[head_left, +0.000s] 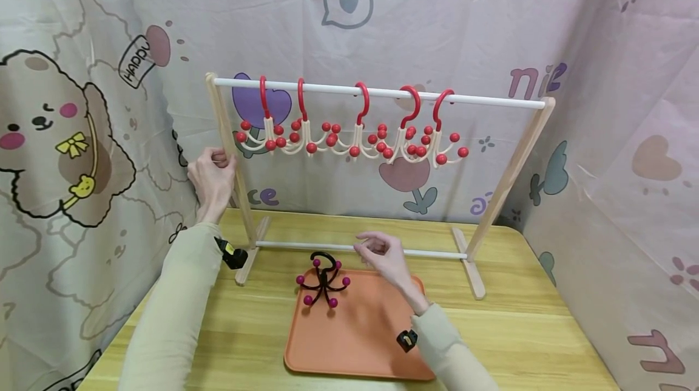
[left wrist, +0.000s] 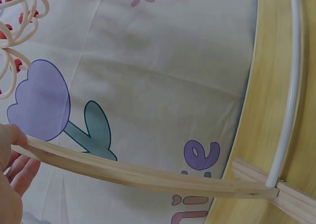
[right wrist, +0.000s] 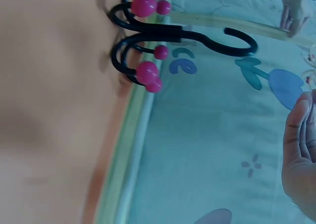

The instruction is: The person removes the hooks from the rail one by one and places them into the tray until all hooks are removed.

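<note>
A black, many-armed hanger (head_left: 323,280) with glossy magenta ball tips stands hook-up on the orange tray (head_left: 371,336), just left of and below the right grip (head_left: 385,258), which holds nothing, its fingers loosely bent and the thumb near them. The left grip (head_left: 212,181), extended forward, clasps the wooden rack post (head_left: 244,209); five red-hooked cream hangers (head_left: 358,133) hang to its right, above and beyond the right grip.
</note>
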{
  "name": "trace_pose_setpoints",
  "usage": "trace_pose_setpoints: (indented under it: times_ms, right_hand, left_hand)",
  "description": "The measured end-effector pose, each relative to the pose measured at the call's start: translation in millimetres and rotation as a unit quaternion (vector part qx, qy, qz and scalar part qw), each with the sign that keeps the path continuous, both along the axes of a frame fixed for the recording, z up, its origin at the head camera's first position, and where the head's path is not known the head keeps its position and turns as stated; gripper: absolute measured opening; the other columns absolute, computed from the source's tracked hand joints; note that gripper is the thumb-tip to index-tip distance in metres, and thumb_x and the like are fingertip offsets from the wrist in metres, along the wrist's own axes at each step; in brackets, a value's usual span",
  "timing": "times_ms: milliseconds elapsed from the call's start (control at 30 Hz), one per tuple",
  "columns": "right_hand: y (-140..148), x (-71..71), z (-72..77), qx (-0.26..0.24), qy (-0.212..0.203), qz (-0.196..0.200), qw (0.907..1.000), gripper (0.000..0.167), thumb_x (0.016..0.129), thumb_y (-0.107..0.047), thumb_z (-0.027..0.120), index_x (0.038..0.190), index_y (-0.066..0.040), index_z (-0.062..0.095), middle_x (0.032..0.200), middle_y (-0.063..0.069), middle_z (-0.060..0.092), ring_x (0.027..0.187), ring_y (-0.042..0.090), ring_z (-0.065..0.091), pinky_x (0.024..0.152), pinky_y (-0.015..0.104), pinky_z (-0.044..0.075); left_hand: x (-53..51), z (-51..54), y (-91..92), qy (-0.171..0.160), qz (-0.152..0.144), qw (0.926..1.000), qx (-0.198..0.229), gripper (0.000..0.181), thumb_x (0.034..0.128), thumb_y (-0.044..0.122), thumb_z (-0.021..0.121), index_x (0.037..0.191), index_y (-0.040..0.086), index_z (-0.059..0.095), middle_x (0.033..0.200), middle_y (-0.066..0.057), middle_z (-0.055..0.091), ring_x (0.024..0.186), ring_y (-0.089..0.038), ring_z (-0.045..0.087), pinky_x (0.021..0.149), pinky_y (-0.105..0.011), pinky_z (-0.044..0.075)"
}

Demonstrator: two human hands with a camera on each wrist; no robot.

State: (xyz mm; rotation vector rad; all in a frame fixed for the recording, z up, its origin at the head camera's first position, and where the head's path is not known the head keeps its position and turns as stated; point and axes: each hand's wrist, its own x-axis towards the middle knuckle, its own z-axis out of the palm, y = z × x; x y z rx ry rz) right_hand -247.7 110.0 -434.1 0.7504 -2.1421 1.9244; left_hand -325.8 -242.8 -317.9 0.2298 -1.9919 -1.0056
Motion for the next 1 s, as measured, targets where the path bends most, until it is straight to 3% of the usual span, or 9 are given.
trace_pose_setpoints:
  times_ms: [100,233,400,633,800,1000]
  right_hand:
    - [5,0.1,7.4,-0.009,0.005,-0.015,0.9998,0.023,0.089,0.002,0.070,0.110,0.011,0.068,0.079,0.029,0.070,0.058,0.001,0.062,0.057,0.022,0.055]
    - [13,-1.0,17.7,-0.020,0.020,-0.032,0.9991,0.022,0.089,0.003,0.070,0.109,0.011,0.068,0.080,0.034,0.068,0.057,0.004,0.063,0.057,0.022,0.055]
    - [22,-2.0,31.0,-0.033,0.039,-0.053,0.9973,0.022,0.089,0.004,0.070,0.109,0.012,0.068,0.074,0.021,0.070,0.056,0.006,0.063,0.055,0.022,0.054]
    - [36,-3.2,50.7,-0.051,0.064,-0.059,0.9949,0.022,0.089,0.004,0.069,0.110,0.013,0.066,0.074,-0.007,0.071,0.058,0.002,0.064,0.055,0.021,0.054]
    - [47,-4.5,65.2,-0.074,0.098,-0.066,0.9902,0.019,0.089,0.007,0.068,0.108,0.010,0.068,0.074,-0.008,0.072,0.058,0.002,0.063,0.055,0.020,0.053]
    - [61,-5.9,86.4,-0.100,0.117,-0.102,0.9828,0.019,0.088,0.008,0.069,0.106,0.003,0.071,0.074,-0.007,0.073,0.058,0.006,0.065,0.055,0.020,0.054]
  left_hand:
    - [-0.6,-0.1,0.2,0.002,-0.003,1.0000,0.002,0.023,0.0909,0.010,0.068,0.108,-0.004,0.071,0.103,-0.022,0.076,0.076,-0.008,0.061,0.093,-0.037,0.050]
    - [-1.1,-0.1,1.2,0.000,-0.005,1.0000,0.004,0.024,0.0913,0.010,0.067,0.109,-0.005,0.071,0.104,-0.022,0.076,0.084,-0.024,0.068,0.095,-0.039,0.050]
    - [-0.2,0.1,2.0,-0.003,-0.006,0.9999,0.009,0.025,0.0926,0.010,0.065,0.111,-0.005,0.070,0.106,-0.023,0.075,0.092,-0.033,0.069,0.096,-0.040,0.049]
    - [-0.8,-0.3,1.8,-0.009,0.008,0.9998,0.019,0.026,0.0940,0.017,0.065,0.111,-0.002,0.071,0.105,-0.018,0.077,0.083,-0.016,0.065,0.088,-0.029,0.049]
    - [-0.4,-0.2,1.6,-0.010,0.004,0.9997,0.024,0.029,0.0950,0.020,0.064,0.112,-0.002,0.071,0.105,-0.018,0.077,0.077,-0.001,0.055,0.085,-0.024,0.045]
    - [0.1,0.9,2.3,-0.011,0.005,0.9995,0.028,0.030,0.0948,0.021,0.064,0.112,-0.002,0.071,0.104,-0.018,0.077,0.074,0.003,0.051,0.080,-0.018,0.041]
